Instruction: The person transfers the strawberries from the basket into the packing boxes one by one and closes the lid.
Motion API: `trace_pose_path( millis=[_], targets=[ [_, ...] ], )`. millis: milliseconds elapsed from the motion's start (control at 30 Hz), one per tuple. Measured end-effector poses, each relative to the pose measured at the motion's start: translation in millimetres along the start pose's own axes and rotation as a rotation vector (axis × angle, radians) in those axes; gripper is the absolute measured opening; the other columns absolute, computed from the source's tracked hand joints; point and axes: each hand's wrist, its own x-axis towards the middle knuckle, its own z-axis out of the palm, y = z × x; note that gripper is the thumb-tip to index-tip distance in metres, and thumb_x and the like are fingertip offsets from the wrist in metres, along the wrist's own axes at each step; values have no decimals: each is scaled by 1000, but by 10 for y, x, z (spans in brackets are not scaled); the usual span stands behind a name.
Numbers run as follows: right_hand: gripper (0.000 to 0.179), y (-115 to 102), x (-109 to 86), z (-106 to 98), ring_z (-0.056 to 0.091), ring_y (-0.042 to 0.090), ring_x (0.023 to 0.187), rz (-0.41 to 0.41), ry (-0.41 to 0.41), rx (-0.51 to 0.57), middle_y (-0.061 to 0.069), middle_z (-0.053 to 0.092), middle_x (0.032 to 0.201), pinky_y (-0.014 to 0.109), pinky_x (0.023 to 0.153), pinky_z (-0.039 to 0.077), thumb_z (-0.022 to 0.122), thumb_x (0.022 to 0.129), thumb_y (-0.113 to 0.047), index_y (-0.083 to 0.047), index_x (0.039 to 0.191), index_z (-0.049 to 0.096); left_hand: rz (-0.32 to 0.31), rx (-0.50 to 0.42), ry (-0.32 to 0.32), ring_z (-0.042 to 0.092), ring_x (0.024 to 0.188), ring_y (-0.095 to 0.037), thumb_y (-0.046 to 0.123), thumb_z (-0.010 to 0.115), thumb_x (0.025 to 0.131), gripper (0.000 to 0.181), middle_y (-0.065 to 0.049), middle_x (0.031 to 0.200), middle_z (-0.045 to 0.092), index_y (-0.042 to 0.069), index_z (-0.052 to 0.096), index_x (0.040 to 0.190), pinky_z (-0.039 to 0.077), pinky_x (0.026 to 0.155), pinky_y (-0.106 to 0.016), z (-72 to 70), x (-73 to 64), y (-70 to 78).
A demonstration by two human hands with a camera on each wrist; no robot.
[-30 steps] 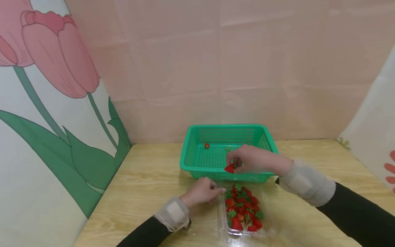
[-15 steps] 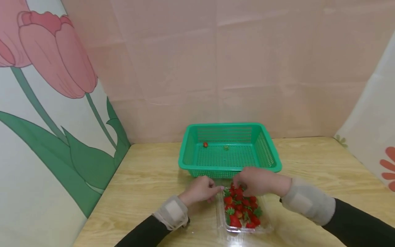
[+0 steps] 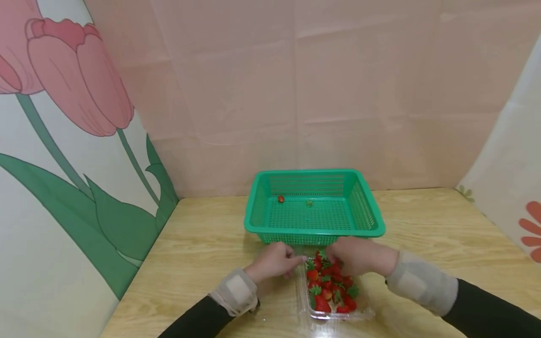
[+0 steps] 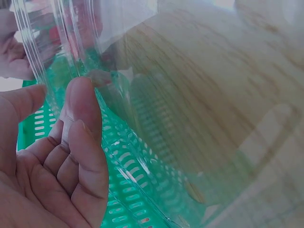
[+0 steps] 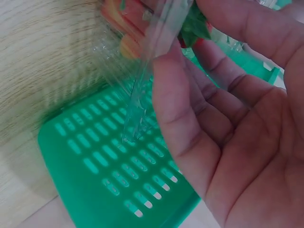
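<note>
A clear plastic box [image 3: 322,316] full of red strawberries [image 3: 322,303] with green leaves stands in front of the green basket. At its back right corner, my right hand [image 3: 359,256] is down among the fruit. The right wrist view shows a leafy strawberry [image 5: 194,29] between the thumb and fingers, partly hidden by a plastic edge. My left hand [image 3: 274,260] reaches the box's left rim with an extended thumb. In the left wrist view, that thumb and the fingers [image 4: 81,107] lie apart beside the clear edge, the other fingers loosely bent.
A green slotted basket [image 3: 314,231] sits close behind the box. Inside it lie a small red strawberry [image 3: 281,199] and a pale green bit [image 3: 309,203]. The wooden table [image 3: 211,225] meets a pink backdrop behind and a tulip-printed panel at left.
My right hand has brought a strawberry from over the basket's front rim down into the box, then shifted slightly lower and right. My left hand stays at the box's left rim.
</note>
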Motion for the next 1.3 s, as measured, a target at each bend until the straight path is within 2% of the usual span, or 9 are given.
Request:
trace_pose_path(
  millis=[200, 433, 633, 833, 933, 1067, 1167, 1300],
  targets=[
    [33, -18, 2, 6, 44, 12, 63, 103, -47, -8, -10, 48, 69, 31, 57, 41, 82, 62, -3, -18, 75, 55, 0, -5, 3, 46, 42, -9, 48, 61, 93, 48, 7, 49, 59, 14, 61, 60, 32, 41, -22, -4, -1, -7],
    [28, -66, 43, -83, 49, 12, 66, 137, -116, -2, -9, 55, 73, 33, 60, 45, 86, 68, -12, -14, 81, 61, -18, -20, -4, 50, 43, -10, 48, 62, 93, 47, 5, 51, 60, 15, 61, 60, 33, 42, -23, -2, 0, -16],
    [27, -150, 104, -359, 50, 15, 67, 180, -141, 67, -5, 57, 75, 36, 60, 46, 84, 75, -13, -10, 93, 65, -19, -34, -10, 57, 46, -14, 47, 62, 93, 47, 4, 52, 61, 14, 61, 60, 34, 42, -23, -1, 7, -21],
    [26, -189, 238, -720, 50, 11, 63, 93, -89, -29, -7, 53, 68, 31, 59, 45, 81, 80, -21, -11, 96, 64, 0, -38, -6, 54, 44, -12, 48, 62, 93, 48, 5, 50, 60, 13, 63, 60, 33, 41, -23, 14, 18, -44],
    [23, -177, 366, -883, 50, 9, 62, 37, -46, -32, -7, 54, 67, 29, 60, 46, 80, 82, -21, -10, 97, 66, 4, -54, -7, 51, 42, -11, 48, 62, 93, 48, 5, 49, 59, 12, 63, 60, 31, 40, -23, 20, 17, -53],
    [22, -94, 661, -1017, 53, 9, 63, -13, 9, -17, -6, 58, 69, 30, 64, 48, 76, 86, -21, -7, 101, 68, -2, -63, -11, 51, 42, -11, 50, 61, 92, 49, 5, 49, 59, 14, 63, 60, 30, 40, -23, 20, 16, -72],
    [27, 32, 960, -1034, 58, 12, 74, 0, 35, -39, -3, 62, 81, 33, 70, 50, 74, 88, -23, -6, 108, 67, -6, -59, -14, 52, 42, -11, 51, 61, 92, 49, 6, 50, 60, 14, 63, 60, 31, 40, -23, 16, 18, -78],
    [31, 250, 1342, -956, 61, 23, 95, 51, 68, -71, 5, 64, 103, 40, 80, 50, 73, 90, -22, -5, 115, 64, -15, -54, -14, 53, 43, -12, 51, 61, 92, 49, 5, 50, 60, 15, 63, 60, 33, 41, -24, 19, 22, -57]
  ],
)
